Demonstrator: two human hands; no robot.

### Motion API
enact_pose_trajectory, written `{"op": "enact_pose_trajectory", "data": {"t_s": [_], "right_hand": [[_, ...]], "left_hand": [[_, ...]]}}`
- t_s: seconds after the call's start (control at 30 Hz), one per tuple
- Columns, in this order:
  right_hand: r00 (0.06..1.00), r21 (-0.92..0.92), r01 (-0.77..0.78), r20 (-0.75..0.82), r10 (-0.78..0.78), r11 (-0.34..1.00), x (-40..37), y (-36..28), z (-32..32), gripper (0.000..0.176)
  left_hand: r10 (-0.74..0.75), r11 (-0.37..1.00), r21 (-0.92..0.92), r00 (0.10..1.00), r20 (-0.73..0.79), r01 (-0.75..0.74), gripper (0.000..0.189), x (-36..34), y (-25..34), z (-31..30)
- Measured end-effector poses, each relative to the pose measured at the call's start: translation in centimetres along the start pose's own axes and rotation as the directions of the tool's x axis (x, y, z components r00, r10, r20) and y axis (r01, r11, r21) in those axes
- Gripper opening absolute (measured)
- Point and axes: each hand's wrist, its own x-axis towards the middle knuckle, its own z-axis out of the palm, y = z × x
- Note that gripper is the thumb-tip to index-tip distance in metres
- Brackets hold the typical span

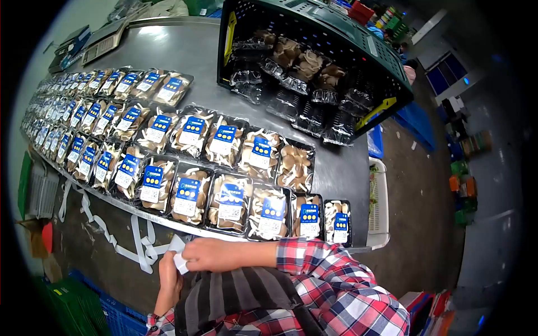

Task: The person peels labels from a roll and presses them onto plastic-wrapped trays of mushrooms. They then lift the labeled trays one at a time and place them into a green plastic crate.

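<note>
At the near edge of the steel table, my left hand (169,277) is closed round a small white roll of labels (178,255). My right hand (210,255) reaches across to the same roll, its fingers closed against it; their tips are partly hidden. Rows of film-wrapped mushroom trays (231,203) cover the table in front of me, most with a blue and white label. One mushroom tray (295,165) at the right end of the middle row shows no label. Long white backing strips (140,246) trail on the floor beside my left hand.
A dark green crate (314,28) lies on its side on the table, with stacked mushroom trays (307,64) inside. A scale (106,42) stands at the far left. A white basket (379,204) is beyond the table's right end, and green crates (75,305) are at lower left.
</note>
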Motion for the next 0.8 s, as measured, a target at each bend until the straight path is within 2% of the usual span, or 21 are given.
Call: {"op": "enact_pose_trajectory", "data": {"t_s": [0.03,0.07,0.1,0.13,0.17,0.2,0.23,0.27,0.3,0.33,0.37,0.4,0.43,0.5,0.57,0.6,0.63,0.67,0.7,0.77,0.8], "right_hand": [[0.998,0.019,-0.061,-0.030,0.062,0.998,-0.1,0.1,-0.5,0.008],[0.973,0.069,-0.169,-0.145,0.177,0.983,-0.7,0.4,-1.5,0.006],[0.930,0.035,-0.322,-0.177,0.323,0.946,-1.7,0.9,-3.3,0.003],[0.911,0.070,-0.320,-0.250,0.327,0.945,-3.7,2.3,-6.1,0.005],[0.804,0.001,-0.548,-0.276,0.527,0.836,-5.7,2.2,-9.6,0.011],[0.674,0.104,-0.676,-0.313,0.669,0.730,-7.3,2.2,-13.8,0.014],[0.519,0.221,-0.767,-0.338,0.785,0.602,-9.0,2.1,-18.0,0.017],[0.331,0.205,-0.894,-0.298,0.895,0.399,-11.2,2.7,-21.3,0.011],[0.308,0.259,-0.881,-0.322,0.895,0.396,-14.2,4.1,-23.4,0.009],[0.260,0.273,-0.902,-0.273,0.926,0.334,-16.0,4.5,-25.2,0.009],[0.213,0.282,-0.920,-0.222,0.951,0.272,-17.3,5.1,-26.5,0.010],[0.212,0.304,-0.917,-0.179,0.961,0.259,-18.5,6.0,-27.0,0.010],[0.241,0.308,-0.911,-0.139,0.960,0.273,-19.6,7.2,-26.9,0.011],[0.308,0.295,-0.904,-0.054,0.950,0.310,-21.7,10.6,-25.8,0.010],[0.414,0.093,-0.904,-0.044,0.909,0.417,-23.5,14.0,-23.8,0.015],[0.493,-0.168,-0.866,-0.118,0.862,0.472,-24.3,15.2,-22.4,0.019],[0.578,-0.420,-0.775,-0.169,0.799,0.472,-24.9,15.7,-21.0,0.023],[0.439,-0.376,-0.862,-0.217,0.872,0.341,-23.1,14.0,-21.3,0.028],[0.477,-0.344,-0.861,-0.287,0.831,0.375,-24.0,14.4,-21.3,0.031],[0.599,-0.501,-0.792,-0.532,0.598,0.348,-24.9,13.5,-23.3,0.037],[0.630,-0.621,-0.745,-0.537,0.561,0.242,-25.1,12.4,-25.2,0.048]], "left_hand": [[-0.044,0.997,-0.062,0.999,-0.018,0.043,0.020,1.7,-0.8,-1.0],[-0.037,0.987,-0.161,0.996,-0.080,0.024,0.019,3.9,-2.2,-2.2],[-0.074,0.979,-0.194,0.996,-0.055,0.062,0.020,4.3,-1.8,-2.9],[-0.112,0.968,-0.227,0.993,-0.030,0.102,0.020,4.6,-1.6,-3.3],[-0.151,0.953,-0.265,0.989,-0.009,0.143,0.020,4.5,-1.6,-3.3],[-0.127,0.964,-0.238,0.992,-0.008,0.122,0.023,3.5,-1.0,-2.2],[-0.086,0.970,-0.214,0.985,0.151,0.118,0.023,4.9,-2.8,-4.8],[-0.096,0.977,-0.174,0.986,0.136,0.120,0.022,3.8,-2.7,-3.5],[-0.102,0.984,-0.133,0.988,0.119,0.118,0.022,2.0,-2.3,-1.7],[-0.133,0.986,-0.083,0.986,0.104,0.142,0.022,0.4,-2.1,-0.5],[-0.101,0.994,-0.015,0.984,0.146,0.104,0.024,-0.8,-2.8,0.6],[-0.069,0.997,0.051,0.980,0.188,0.060,0.026,-1.9,-3.5,1.7],[-0.207,0.977,-0.010,0.962,0.177,0.212,0.027,-2.8,-3.5,3.1],[-0.299,0.954,0.055,0.940,0.164,0.294,0.034,-4.5,-4.4,5.9],[-0.313,0.943,-0.045,0.922,0.228,0.331,0.037,-4.7,-6.6,7.0],[-0.326,0.940,-0.025,0.918,0.225,0.340,0.039,-5.2,-7.0,8.1],[-0.343,0.936,-0.003,0.913,0.224,0.352,0.040,-6.1,-7.2,9.2],[-0.362,0.930,0.022,0.906,0.221,0.367,0.041,-6.8,-7.4,10.0],[-0.369,0.927,0.023,0.895,0.251,0.375,0.042,-7.4,-8.0,10.2],[-0.378,0.920,0.019,0.873,0.308,0.392,0.045,-8.8,-9.2,9.9],[-0.412,0.911,0.130,0.863,0.294,0.391,0.044,-9.2,-9.3,9.7]]}}
